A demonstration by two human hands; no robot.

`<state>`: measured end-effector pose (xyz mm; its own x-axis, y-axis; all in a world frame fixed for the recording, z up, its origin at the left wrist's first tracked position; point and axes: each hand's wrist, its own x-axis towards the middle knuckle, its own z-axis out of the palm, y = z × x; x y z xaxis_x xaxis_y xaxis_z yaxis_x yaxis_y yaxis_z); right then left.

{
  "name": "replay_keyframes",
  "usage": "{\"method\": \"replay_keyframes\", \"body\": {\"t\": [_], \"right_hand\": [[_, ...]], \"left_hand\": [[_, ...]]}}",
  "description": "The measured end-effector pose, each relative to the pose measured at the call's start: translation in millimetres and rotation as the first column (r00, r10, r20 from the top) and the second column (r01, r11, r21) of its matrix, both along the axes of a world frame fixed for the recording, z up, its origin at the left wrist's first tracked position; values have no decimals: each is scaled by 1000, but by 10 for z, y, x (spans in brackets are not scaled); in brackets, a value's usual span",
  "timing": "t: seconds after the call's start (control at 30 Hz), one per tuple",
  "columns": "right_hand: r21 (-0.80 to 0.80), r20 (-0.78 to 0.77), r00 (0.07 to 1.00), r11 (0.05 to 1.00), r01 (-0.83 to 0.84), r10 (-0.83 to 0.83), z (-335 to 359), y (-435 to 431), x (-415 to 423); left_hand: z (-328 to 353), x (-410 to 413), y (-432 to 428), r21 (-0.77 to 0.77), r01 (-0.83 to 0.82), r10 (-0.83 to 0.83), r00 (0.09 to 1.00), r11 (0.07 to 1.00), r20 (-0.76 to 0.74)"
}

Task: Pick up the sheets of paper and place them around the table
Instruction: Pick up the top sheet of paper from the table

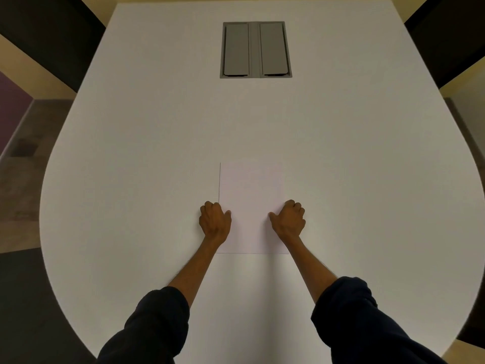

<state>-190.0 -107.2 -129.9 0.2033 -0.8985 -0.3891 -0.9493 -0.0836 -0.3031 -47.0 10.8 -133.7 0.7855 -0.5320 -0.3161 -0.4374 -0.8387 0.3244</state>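
The sheets of paper [252, 195] are judged to be very light, thin and limp. If they are lifted from one point, a sag or curl is to be expected, and a crease is easily made by a hard pinch. Against the smooth table [131, 158] the sheets are likely to slide rather than rise, so an edge has to be peeled up first. Hold is best taken at the two long side edges, low down, with support on both sides so that the stack is kept flat and together.

That is where the hands are placed. The left hand [215, 222] is set at the left edge and the right hand [287, 219] at the right edge. Each thumb is laid on top of the paper and the fingers are curled down just outside the edge. Both hands are read as pinching the paper, though the fingertips are hidden and it cannot be seen whether they are under it.

The paper is seen as a plain white upright rectangle, faintly pinkish against the table and hard to separate from it. A thin dark line is shown along its upper left edge. How many sheets there are cannot be told. It lies flat in the lower centre of the frame, well below the grey hatch [256, 49] at the upper centre.
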Motion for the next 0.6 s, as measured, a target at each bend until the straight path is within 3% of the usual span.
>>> {"method": "replay_keyframes", "body": {"t": [0.37,0.6], "right_hand": [[26,153,983,995,99,-102,-21,5,25],[77,298,921,968,239,-251,-25,-65,-1]], "left_hand": [[-3,-79,-30,-41,-79,80,997,996,23],[61,27,-31,-167,-248,238,968,954,-76]]}}
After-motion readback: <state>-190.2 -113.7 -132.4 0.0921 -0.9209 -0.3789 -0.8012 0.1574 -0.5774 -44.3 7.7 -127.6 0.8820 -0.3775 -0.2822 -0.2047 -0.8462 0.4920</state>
